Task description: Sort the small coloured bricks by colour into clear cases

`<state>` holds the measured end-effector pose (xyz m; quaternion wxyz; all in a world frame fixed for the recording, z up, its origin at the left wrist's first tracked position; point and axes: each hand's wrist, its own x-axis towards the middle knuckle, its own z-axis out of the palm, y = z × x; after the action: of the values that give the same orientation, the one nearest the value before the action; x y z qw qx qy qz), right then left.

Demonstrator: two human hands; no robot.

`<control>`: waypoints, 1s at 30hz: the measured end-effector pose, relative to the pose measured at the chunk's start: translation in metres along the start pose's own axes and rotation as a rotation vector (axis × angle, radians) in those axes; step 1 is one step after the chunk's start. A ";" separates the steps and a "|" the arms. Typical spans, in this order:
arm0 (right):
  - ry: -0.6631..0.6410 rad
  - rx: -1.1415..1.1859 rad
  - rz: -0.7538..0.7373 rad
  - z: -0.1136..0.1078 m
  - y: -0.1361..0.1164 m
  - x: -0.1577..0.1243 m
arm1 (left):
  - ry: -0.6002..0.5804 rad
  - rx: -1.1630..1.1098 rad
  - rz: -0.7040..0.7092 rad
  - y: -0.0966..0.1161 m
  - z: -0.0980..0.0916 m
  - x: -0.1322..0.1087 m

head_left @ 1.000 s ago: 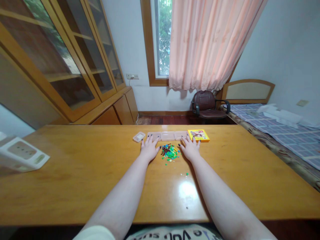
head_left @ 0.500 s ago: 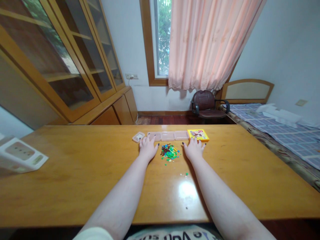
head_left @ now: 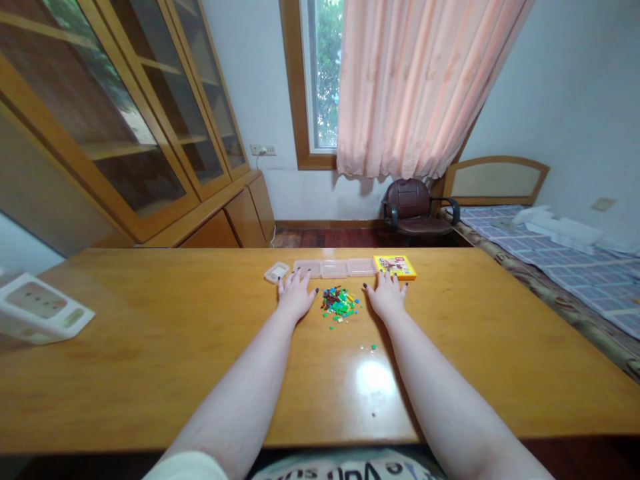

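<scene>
My left hand (head_left: 296, 295) lies on the table with fingers spread, left of a heap of small toy building bricks (head_left: 339, 304) in green, brown, blue and yellow. On the heap's other side rests my right hand (head_left: 387, 295), fingers apart and holding nothing. Its fingertips are at the near edge of a yellow box (head_left: 399, 267) with printed pictures. Behind the bricks runs a row of shallow clear plastic trays (head_left: 334, 269). A small clear container (head_left: 277, 272) with something pale in it sits just beyond my left fingertips.
A loose green brick (head_left: 373, 347) lies nearer me on the wooden table (head_left: 165, 347). At the far left stands a white box-like object (head_left: 43, 308). Past the table are a brown armchair (head_left: 415, 210), a bed (head_left: 560, 247) and a glass-fronted cabinet (head_left: 145, 127).
The view has shifted very slightly. My right fingers have moved a little to the left along the yellow box; my left hand and the bricks look the same.
</scene>
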<state>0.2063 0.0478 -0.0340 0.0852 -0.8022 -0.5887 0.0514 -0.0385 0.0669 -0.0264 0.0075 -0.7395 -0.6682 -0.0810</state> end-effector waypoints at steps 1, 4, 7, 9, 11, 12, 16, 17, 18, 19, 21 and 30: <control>-0.009 0.004 -0.012 0.001 0.001 0.002 | -0.003 0.000 -0.007 -0.001 0.001 0.001; -0.022 0.022 -0.046 0.003 0.003 0.006 | -0.005 -0.010 -0.020 -0.003 0.005 0.005; -0.022 0.030 -0.075 0.005 0.004 0.007 | 0.005 -0.030 -0.012 -0.006 0.006 0.008; -0.022 0.034 -0.082 0.005 0.004 0.007 | 0.010 -0.045 -0.012 -0.007 0.005 0.008; -0.019 0.045 -0.078 0.004 0.004 0.007 | 0.029 -0.058 -0.018 -0.006 0.003 0.007; -0.016 0.052 -0.073 0.003 0.004 0.006 | 0.049 -0.062 -0.018 -0.005 0.002 0.007; -0.012 0.071 -0.051 0.002 0.003 0.006 | 0.123 -0.052 -0.015 -0.001 0.003 0.004; -0.011 0.077 -0.048 0.001 0.003 0.007 | 0.113 -0.048 -0.029 0.000 0.004 0.004; -0.010 0.084 -0.046 0.001 0.003 0.007 | 0.093 -0.045 -0.045 0.000 0.006 0.005; -0.009 0.091 -0.046 0.001 0.003 0.007 | 0.070 -0.045 -0.060 0.000 0.007 0.006; -0.004 0.100 -0.045 0.001 0.004 0.007 | 0.037 -0.051 -0.068 -0.002 0.009 0.007; 0.016 0.131 -0.047 0.004 0.003 0.008 | 0.072 -0.083 0.090 0.003 0.009 0.008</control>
<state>0.2105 0.0547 -0.0382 0.1433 -0.7812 -0.6021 0.0813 -0.0339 0.0753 -0.0340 0.0045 -0.7649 -0.6298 -0.1350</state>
